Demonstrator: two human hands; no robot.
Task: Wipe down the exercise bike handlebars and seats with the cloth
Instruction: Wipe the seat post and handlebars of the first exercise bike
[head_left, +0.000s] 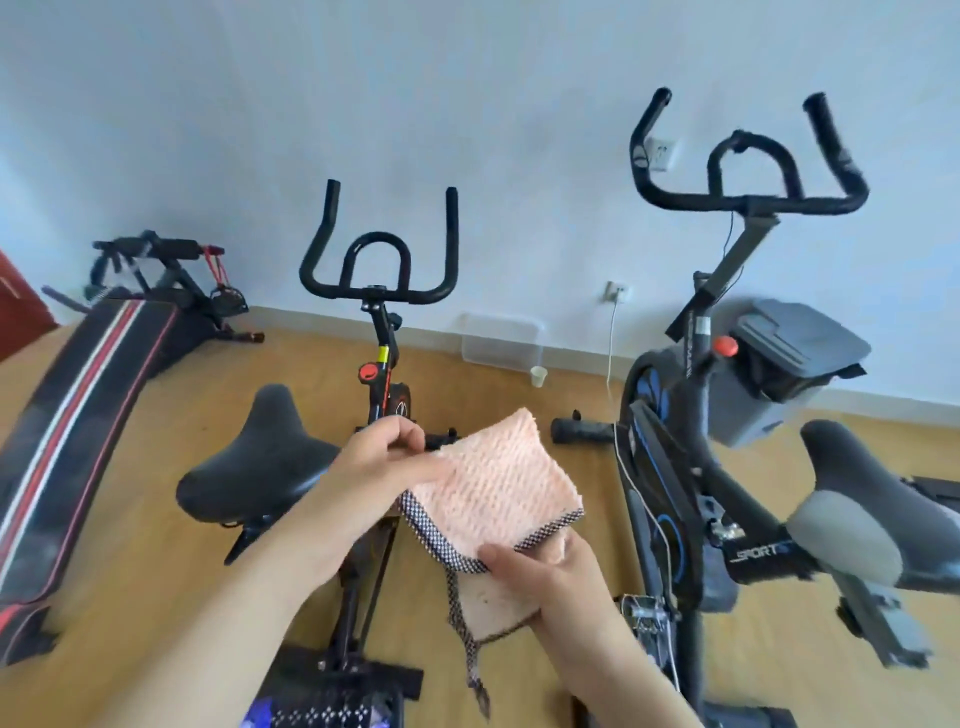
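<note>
Cloth: pink waffle cloth (498, 478) with checked trim, held at frame centre between two bikes.
Left grip: left hand (384, 457) pinches its upper left edge.
Right grip: right hand (550, 577) clasps its lower edge, thumb on top.
Nearest surface: black saddle (260, 457), just left of the left hand, nose pointing up-frame toward the black handlebars (379, 270).
Farther: grey saddle (852, 493), right edge.

Open floor (498, 395) between black seat (260, 457) at left and blue-trimmed bike frame (654, 441) at right.
</note>
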